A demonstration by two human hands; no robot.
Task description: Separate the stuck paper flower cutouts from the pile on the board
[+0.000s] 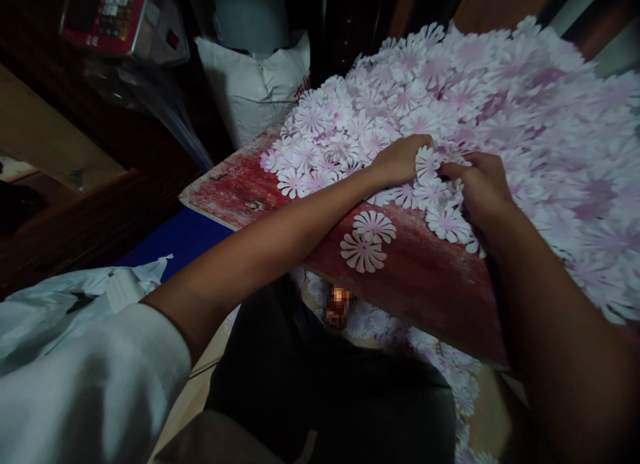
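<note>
A large heap of thin white paper flowers with pink centres [490, 97] covers most of a red-painted wooden board [420, 284]. My left hand [400, 161] lies over the heap's near edge, fingers curved down on the flowers. Just to its right, my right hand [480, 187] curls over a bunch of overlapping flowers [440, 204] and grips them. The hands are close together but apart. Two loose flowers [363, 247] lie on the bare red paint below my left forearm. My fingertips are hidden among the petals.
More paper flowers [380, 324] lie below the board, past my dark trousers [325, 397]. A white sack [253, 91] stands behind the board. A red digital scale [103, 17] sits at the top left. A blue sheet [175, 244] lies by the board's left edge.
</note>
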